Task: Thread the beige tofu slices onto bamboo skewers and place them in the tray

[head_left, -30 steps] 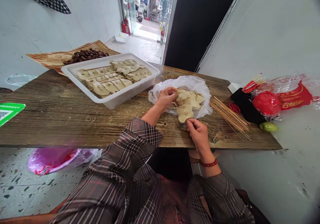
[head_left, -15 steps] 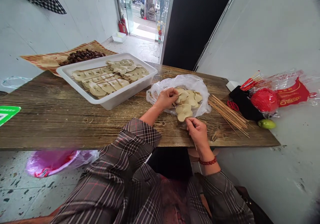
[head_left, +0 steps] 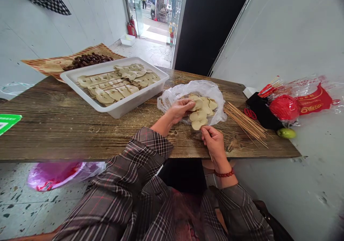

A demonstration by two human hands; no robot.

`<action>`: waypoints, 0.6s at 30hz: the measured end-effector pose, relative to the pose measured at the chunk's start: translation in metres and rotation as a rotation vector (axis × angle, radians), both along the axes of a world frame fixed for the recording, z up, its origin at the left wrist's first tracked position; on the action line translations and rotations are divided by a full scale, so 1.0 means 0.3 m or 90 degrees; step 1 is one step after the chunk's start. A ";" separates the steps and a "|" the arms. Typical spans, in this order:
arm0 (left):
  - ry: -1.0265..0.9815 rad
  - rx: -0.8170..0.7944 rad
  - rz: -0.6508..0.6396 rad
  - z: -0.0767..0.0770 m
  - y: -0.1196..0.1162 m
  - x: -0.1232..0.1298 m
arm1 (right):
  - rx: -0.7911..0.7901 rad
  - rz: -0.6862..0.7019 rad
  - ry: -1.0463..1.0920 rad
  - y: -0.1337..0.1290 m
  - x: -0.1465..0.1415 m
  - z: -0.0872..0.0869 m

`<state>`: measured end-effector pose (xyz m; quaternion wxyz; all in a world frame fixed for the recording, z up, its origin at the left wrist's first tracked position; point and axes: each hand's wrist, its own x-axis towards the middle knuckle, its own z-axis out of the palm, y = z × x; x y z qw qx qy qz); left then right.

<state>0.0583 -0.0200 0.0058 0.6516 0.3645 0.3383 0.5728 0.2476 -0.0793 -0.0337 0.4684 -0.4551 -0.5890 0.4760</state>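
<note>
My right hand (head_left: 214,141) pinches a thin bamboo skewer (head_left: 210,155) near the front of the table. Pale, flat round slices (head_left: 199,120) are threaded on it, just beyond my fingertips. My left hand (head_left: 179,111) is closed on another pale slice (head_left: 198,104) at the skewer's far end, its thumb and fingers pinching the edge. Whether the skewer has pierced that slice I cannot tell. Under and behind them lies an opened white plastic bag (head_left: 219,99) with more loose slices (head_left: 212,105) in it.
Loose bamboo skewers (head_left: 245,124) lie right of the bag. At left, a white tray (head_left: 122,108) holds several filled skewers, with dark brown pieces (head_left: 91,59) on paper behind. Red-handled scissors (head_left: 250,113), a black holder (head_left: 264,114) and a green fruit (head_left: 286,133) sit at the right wall.
My left hand has shifted slightly right and turned, bringing its slice over the skewer's far end. My right hand and the threaded slices have moved a little to the right.
</note>
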 end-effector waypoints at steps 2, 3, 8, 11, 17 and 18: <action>-0.012 0.003 -0.006 0.002 0.000 -0.001 | 0.009 0.017 -0.017 0.005 0.001 -0.004; -0.019 0.003 0.001 0.003 0.001 -0.004 | 0.014 0.026 -0.030 0.007 0.001 -0.006; -0.046 0.002 0.086 0.010 0.010 -0.027 | 0.034 0.049 -0.105 0.012 0.005 -0.007; -0.025 0.012 0.094 0.013 0.010 -0.036 | 0.051 0.046 -0.125 0.010 0.007 -0.004; 0.033 0.020 0.060 0.020 -0.002 -0.035 | 0.062 0.017 -0.108 0.009 0.006 -0.006; 0.036 0.020 0.053 0.022 -0.004 -0.034 | 0.060 0.016 -0.107 0.009 0.006 -0.006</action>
